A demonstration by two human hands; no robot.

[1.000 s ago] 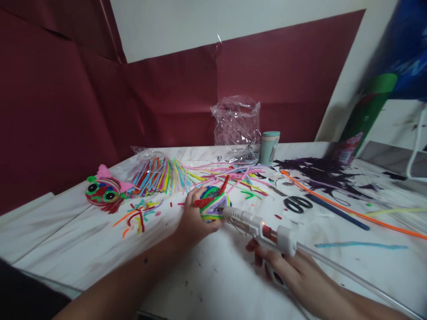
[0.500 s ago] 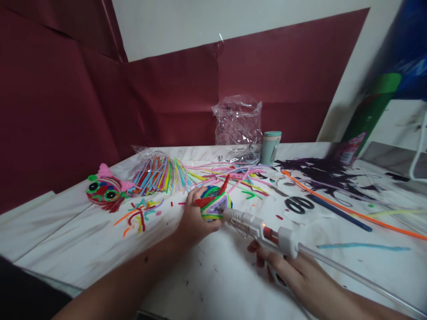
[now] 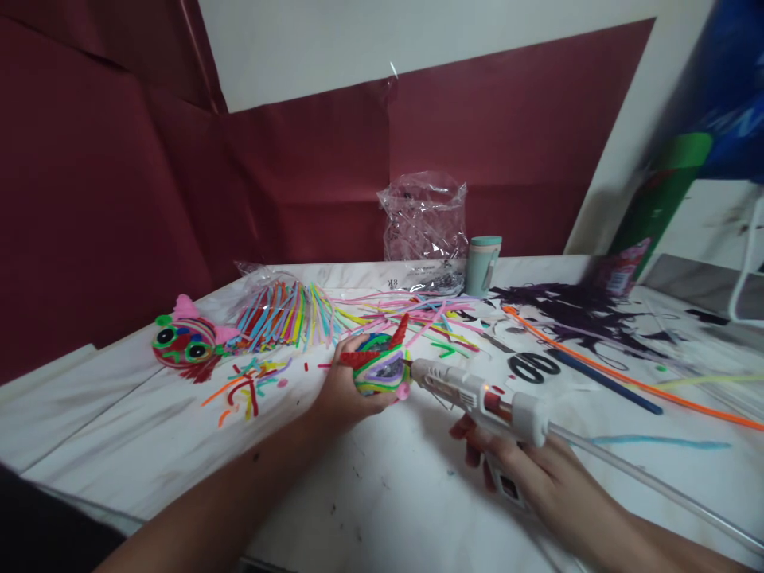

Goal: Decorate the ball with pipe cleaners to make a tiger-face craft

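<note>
Cups pipe-cleaner ball point(image 3: 380, 364) in curled left hand point(image 3: 341, 391) low over table point(image 3: 149, 446), holds hot glue gun point(image 3: 481, 395) in clenched right hand point(image 3: 540, 477) (nozzle right at ball); seems light, soft, squashable, best gripped loosely round sides.

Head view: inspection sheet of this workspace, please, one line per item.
Surface: white table, smudged with dark marks.
Job's things: multicoloured pipe-cleaner ball; white glue gun, nozzle at the ball's side, clear glue stick out the back.
Clutter: bag of pipe cleaners, loose cut pieces, finished craft face, scissors, orange pipe cleaner, purple scraps, teal cup, clear plastic bag.
Hands: left hand grips the ball; right hand grips the glue gun.
Cables: nothing seen.
Surroundings: maroon paper on the wall.
</note>
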